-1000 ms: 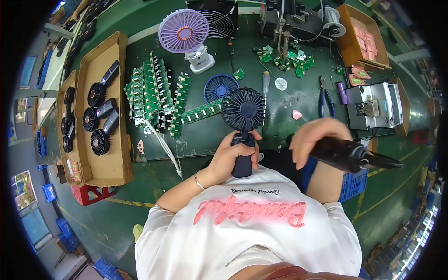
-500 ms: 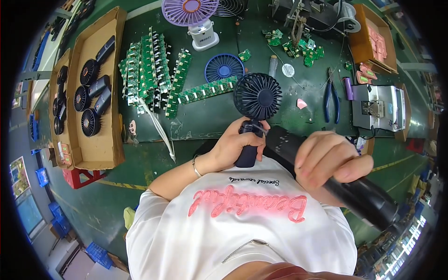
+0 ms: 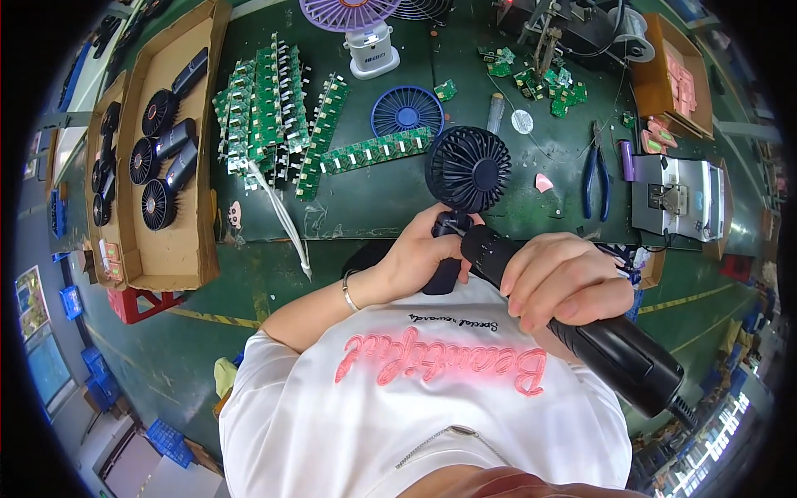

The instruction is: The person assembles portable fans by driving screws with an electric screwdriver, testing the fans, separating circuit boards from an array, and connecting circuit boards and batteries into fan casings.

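Observation:
My left hand (image 3: 413, 256) is closed around the handle of a dark navy handheld fan (image 3: 468, 169). The fan's round caged head points up, above the near edge of the bench. In my right hand (image 3: 566, 280) is a black electric screwdriver (image 3: 635, 361), slanting from lower right to upper left. Its front end reaches the fan's neck, beside my left fingers; the bit's exact contact there is hard to see. Just beyond the fan lie a blue round fan grille (image 3: 407, 111) and a green circuit board strip (image 3: 378, 153).
Several finished-looking fans lie in a cardboard box (image 3: 170, 266) at left. Rows of green circuit boards (image 3: 259, 116), a purple fan on a white base (image 3: 372, 51), blue pliers (image 3: 595, 178), a metal fixture (image 3: 677, 195) and a box of pink parts (image 3: 674, 91) sit on the green bench.
The screwdriver in my right hand has moved slightly left, its front end now closer to the fan's neck. My left hand keeps its hold on the fan. The whole view has shifted a little.

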Demonstrator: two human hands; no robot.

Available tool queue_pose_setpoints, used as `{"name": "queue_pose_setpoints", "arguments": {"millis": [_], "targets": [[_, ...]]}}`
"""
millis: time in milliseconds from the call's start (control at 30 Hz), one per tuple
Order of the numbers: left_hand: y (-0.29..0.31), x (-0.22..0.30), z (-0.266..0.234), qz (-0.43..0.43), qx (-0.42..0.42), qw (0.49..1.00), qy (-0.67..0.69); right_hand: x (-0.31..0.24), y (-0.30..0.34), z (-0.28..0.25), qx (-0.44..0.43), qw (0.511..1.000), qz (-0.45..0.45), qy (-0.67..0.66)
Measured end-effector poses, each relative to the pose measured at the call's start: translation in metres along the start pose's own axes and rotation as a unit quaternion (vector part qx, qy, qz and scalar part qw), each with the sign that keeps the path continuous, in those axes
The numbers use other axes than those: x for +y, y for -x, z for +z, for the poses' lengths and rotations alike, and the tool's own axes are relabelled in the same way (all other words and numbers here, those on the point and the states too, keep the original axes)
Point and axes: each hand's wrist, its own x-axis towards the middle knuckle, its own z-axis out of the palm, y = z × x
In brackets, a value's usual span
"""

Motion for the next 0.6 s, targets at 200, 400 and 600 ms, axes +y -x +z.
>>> {"name": "queue_pose_setpoints", "arguments": {"millis": [200,400,600], "targets": [[0.004,0.003,0.003,0.002,-0.030,0.999,0.013,-0.002,0.002,-0.003,-0.008,0.995,-0.023,-0.097],[0.005,0.002,0.007,-0.005,-0.021,0.999,0.030,-0.004,0.003,-0.005,-0.035,0.996,-0.025,-0.082],[0.006,-0.001,0.005,0.006,-0.045,0.999,0.010,-0.008,-0.001,-0.008,-0.064,0.995,-0.021,-0.080]]}}
